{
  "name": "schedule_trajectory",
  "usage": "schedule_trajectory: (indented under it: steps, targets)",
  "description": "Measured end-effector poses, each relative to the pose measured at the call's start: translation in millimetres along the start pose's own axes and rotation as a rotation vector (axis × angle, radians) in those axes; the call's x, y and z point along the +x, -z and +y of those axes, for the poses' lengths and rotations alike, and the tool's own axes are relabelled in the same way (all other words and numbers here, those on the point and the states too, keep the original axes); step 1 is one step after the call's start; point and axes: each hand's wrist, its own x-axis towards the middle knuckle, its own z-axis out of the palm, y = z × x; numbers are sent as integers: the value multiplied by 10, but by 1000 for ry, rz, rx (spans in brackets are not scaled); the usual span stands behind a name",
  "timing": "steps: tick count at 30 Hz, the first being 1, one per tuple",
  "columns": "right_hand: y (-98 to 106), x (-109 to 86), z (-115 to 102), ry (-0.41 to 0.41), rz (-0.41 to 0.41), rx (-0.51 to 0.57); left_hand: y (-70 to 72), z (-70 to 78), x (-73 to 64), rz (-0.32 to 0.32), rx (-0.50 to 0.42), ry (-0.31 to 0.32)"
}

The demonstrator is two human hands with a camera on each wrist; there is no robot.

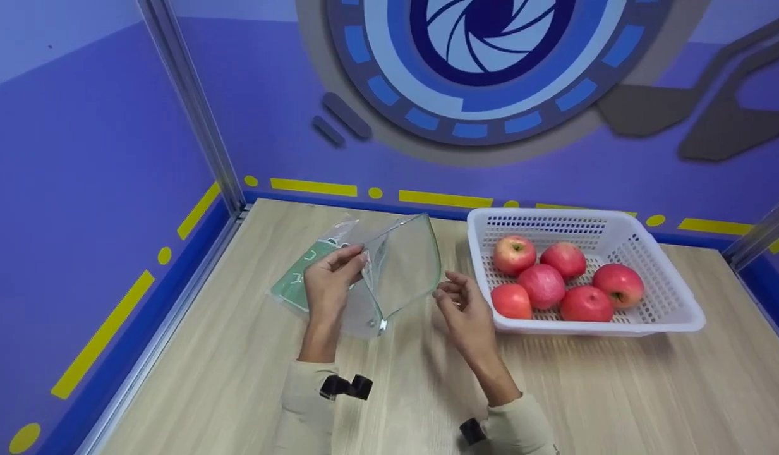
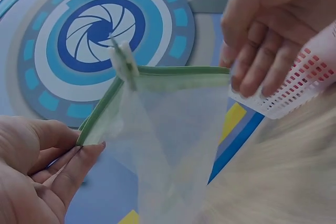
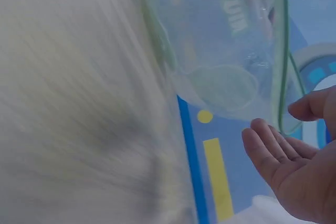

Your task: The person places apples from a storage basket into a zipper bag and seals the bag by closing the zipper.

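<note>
A clear zip bag [image 1: 405, 265] with green edging hangs above the table, its mouth spread wide. My left hand [image 1: 332, 278] pinches its edge between thumb and fingers; the left wrist view shows this grip on the green rim [image 2: 100, 111]. A whitish zip slider [image 2: 123, 61] sits at a corner of the mouth. Beside the bag's opposite edge is my right hand [image 1: 466, 313], fingertips right at the rim. In the right wrist view the fingers of that hand [image 3: 294, 166] are extended, thumb apart from them, with nothing gripped.
Right of my right hand stands a white perforated plastic basket [image 1: 670, 303] holding several red apples [image 1: 541, 286]. A green package with white print in clear plastic [image 1: 291, 287] lies on the wooden table [image 1: 231, 354] behind my left hand. Blue printed walls [image 1: 269, 95] enclose the back and left.
</note>
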Motion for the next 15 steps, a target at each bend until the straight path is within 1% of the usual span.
schedule_trajectory:
  steps: [3,6,8,10,12,15]
  targets:
    - [149,32,-67,97,4,-79,-9,-19,-30,0,14,5]
    - [341,100,-67,214,53,-161,-22,-21,-42,2,29,7]
    - [480,164,-36,264,88,-204,-36,-17,-31,-1,38,3]
    - [622,227,3,288,113,-258,-49,-9,-19,-3,47,-1]
    - [760,283,38,288,113,-319,-61,-10,-12,-10,55,-5]
    - [946,360,83,258,100,-429,-71,-15,-12,-16,68,-5]
